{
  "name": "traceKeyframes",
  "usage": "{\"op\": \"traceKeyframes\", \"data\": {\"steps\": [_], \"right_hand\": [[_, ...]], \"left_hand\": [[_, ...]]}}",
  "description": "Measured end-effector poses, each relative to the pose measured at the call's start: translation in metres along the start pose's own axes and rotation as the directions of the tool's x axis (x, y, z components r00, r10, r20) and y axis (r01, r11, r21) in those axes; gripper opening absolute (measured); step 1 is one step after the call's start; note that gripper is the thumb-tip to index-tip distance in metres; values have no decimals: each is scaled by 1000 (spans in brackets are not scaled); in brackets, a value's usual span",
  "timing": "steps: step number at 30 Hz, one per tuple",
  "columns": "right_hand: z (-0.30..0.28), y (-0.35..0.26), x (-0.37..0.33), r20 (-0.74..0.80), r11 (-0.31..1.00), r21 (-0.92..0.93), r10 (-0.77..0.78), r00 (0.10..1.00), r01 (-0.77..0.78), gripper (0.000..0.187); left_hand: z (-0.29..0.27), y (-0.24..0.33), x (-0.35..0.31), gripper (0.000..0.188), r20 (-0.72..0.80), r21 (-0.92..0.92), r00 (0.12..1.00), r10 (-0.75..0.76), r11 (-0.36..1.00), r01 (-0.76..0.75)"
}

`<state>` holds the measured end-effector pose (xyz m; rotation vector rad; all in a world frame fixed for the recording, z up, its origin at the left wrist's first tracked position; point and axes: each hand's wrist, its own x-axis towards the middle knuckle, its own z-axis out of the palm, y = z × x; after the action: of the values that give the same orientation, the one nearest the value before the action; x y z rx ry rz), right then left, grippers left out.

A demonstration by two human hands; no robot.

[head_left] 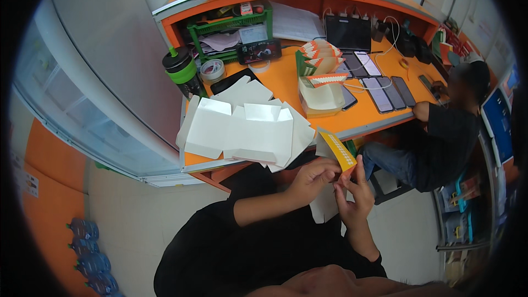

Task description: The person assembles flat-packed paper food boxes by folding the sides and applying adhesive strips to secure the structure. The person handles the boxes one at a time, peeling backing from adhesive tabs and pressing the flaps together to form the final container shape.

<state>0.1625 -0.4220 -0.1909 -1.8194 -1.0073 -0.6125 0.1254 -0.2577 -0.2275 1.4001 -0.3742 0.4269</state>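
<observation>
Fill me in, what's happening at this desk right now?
The person's left hand and right hand both grip a bent yellow-and-white carton in front of the orange desk. White carton blanks lie in a loose pile on the desk; formed boxes stand to their right, near several phones. A co-worker sits at the right.
</observation>
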Motion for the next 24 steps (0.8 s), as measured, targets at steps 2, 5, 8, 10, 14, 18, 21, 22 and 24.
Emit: {"op": "traceKeyframes", "data": {"steps": [2,5,8,10,14,18,21,22,24], "right_hand": [[-2,6,-2,-25,1000,-23,-20,1000,19,33],[-5,7,-1,-16,997,-65,-42,999,41,40],[-4,4,-4,0,997,21,68,998,-68,51],[-5,2,-4,53,987,74,140,989,-144,56],[-10,13,-25,182,845,177,475,861,-504,52],[-18,20,-22,122,699,441,575,809,-563,44],[-24,29,-19,53,671,517,595,802,-532,43],[-25,31,-18,27,675,528,592,805,-515,42],[-23,28,-17,-2,692,521,587,810,-500,39]], "left_hand": [[6,8,0,27,42,-108,998,-40,993,45],[19,20,3,27,38,-212,995,-88,973,94],[20,23,5,30,6,-211,977,-212,955,208],[19,21,4,32,-13,-194,957,-288,940,281],[22,20,11,36,81,-161,958,-275,945,284],[24,6,11,45,199,55,967,-161,987,152],[20,0,16,55,383,402,924,-26,905,-141],[22,2,16,57,392,450,920,-23,877,-170],[30,9,16,60,406,532,913,-23,819,-216]]}}
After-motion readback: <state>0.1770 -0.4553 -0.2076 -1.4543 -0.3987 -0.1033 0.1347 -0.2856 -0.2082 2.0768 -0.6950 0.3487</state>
